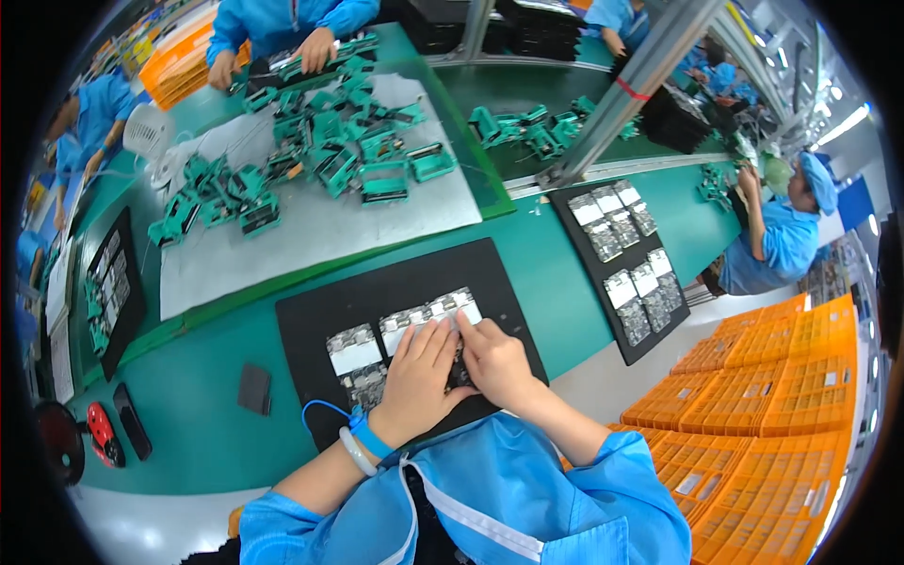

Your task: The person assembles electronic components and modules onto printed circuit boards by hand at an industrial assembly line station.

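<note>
On the black tray [320, 301], the left hand [419, 381] lies flat, fingers extended, over the circuit boards [428, 311]; the right hand [499, 363] beside it is half-curled, any grip hidden; the step seems to be aligning boards; next calls for light, even pressure.

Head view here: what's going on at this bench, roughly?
A person in a blue jacket has their left hand and right hand over silver-and-grey circuit boards on a black rectangular mat; any grip is hidden. To the right, a second black mat bears similar boards in two groups. Across the green bench, a co-worker in blue works beside piled green plastic frames.
</note>
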Action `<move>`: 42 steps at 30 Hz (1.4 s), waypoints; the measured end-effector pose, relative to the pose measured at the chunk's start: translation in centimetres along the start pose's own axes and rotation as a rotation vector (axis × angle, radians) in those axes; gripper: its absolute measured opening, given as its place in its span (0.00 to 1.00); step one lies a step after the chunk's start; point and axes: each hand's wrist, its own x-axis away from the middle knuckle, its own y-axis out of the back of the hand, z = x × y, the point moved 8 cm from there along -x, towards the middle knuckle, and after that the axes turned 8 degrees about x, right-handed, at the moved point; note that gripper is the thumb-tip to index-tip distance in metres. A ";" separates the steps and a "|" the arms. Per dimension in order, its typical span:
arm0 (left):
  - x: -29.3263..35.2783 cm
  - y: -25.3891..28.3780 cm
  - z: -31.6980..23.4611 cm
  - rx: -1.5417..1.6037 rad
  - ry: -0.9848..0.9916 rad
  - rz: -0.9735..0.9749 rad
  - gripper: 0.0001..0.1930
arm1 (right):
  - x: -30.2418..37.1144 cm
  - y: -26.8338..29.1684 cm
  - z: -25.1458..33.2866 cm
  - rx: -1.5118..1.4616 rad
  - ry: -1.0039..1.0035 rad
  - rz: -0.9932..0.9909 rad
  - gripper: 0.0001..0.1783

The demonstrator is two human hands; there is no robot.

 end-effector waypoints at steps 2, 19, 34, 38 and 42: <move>0.2 0.1 0.0 -0.003 -0.013 -0.005 0.42 | 0.5 -0.8 0.4 0.045 0.014 0.011 0.25; 5.3 4.3 1.4 -0.030 0.054 0.025 0.41 | -0.4 -1.4 5.4 -0.013 0.039 0.091 0.26; 4.6 4.2 2.0 0.068 0.103 -0.043 0.37 | -0.4 -3.1 5.7 0.027 0.012 0.143 0.26; 4.6 4.2 2.1 0.073 0.106 -0.043 0.37 | -0.7 -3.1 5.8 0.026 0.035 0.162 0.26; 4.6 4.2 2.1 0.073 0.106 -0.043 0.37 | -0.6 -3.2 5.7 0.013 0.041 0.153 0.26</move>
